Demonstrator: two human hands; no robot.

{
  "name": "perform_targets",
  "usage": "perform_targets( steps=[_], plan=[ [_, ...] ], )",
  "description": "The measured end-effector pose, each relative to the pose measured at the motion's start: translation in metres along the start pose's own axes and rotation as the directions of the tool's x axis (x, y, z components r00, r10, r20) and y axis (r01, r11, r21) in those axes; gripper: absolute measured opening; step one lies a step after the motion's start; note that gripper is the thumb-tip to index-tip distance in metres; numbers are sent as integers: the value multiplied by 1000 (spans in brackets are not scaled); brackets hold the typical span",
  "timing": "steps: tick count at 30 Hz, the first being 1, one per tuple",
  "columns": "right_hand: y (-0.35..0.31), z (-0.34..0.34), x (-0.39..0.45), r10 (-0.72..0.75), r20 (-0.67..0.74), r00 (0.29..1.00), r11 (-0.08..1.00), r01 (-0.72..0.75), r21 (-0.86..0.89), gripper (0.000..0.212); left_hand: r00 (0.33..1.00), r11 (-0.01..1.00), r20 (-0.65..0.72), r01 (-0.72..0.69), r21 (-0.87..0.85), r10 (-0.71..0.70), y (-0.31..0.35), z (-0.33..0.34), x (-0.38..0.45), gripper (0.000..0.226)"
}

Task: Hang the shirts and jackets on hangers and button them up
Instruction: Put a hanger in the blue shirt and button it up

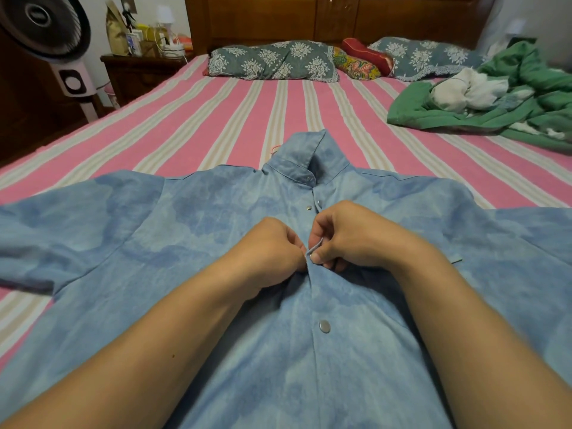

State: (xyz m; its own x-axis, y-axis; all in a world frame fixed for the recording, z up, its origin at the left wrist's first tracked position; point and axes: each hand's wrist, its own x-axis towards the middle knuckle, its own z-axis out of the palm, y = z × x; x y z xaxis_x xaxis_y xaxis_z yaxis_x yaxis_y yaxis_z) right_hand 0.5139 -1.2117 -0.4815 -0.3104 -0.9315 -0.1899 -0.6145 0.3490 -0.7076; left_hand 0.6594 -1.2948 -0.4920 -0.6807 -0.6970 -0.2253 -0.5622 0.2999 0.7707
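Note:
A light blue denim shirt (pixel 192 218) lies spread front-up on the striped bed, collar pointing away from me, sleeves out to both sides. Its placket runs down the middle with metal snaps; one closed snap (pixel 324 326) shows below my hands and two snaps sit open near the collar. My left hand (pixel 272 249) is curled and pinches the left edge of the placket. My right hand (pixel 349 236) pinches the right placket edge between thumb and fingers, lifting a small fold. Both hands meet at the middle of the chest. No hanger shows.
A pink and beige striped bed sheet (pixel 216 119) stretches ahead. A green quilted jacket (pixel 510 97) with a white garment on it lies at the far right. Pillows (pixel 272 61) line the wooden headboard. A fan (pixel 46 29) and a cluttered nightstand (pixel 139 69) stand at the left.

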Motion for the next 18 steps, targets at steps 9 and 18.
perform_targets(
  steps=[9,18],
  plan=[
    [-36,-43,-24,-13,-584,811,976,-116,-183,13,903,808,-239,-169,565,356,-13,-13,23,41],
    [-21,2,47,209,-407,889,910,-329,-252,31,893,782,-260,-145,606,367,-43,4,40,55]
  ],
)
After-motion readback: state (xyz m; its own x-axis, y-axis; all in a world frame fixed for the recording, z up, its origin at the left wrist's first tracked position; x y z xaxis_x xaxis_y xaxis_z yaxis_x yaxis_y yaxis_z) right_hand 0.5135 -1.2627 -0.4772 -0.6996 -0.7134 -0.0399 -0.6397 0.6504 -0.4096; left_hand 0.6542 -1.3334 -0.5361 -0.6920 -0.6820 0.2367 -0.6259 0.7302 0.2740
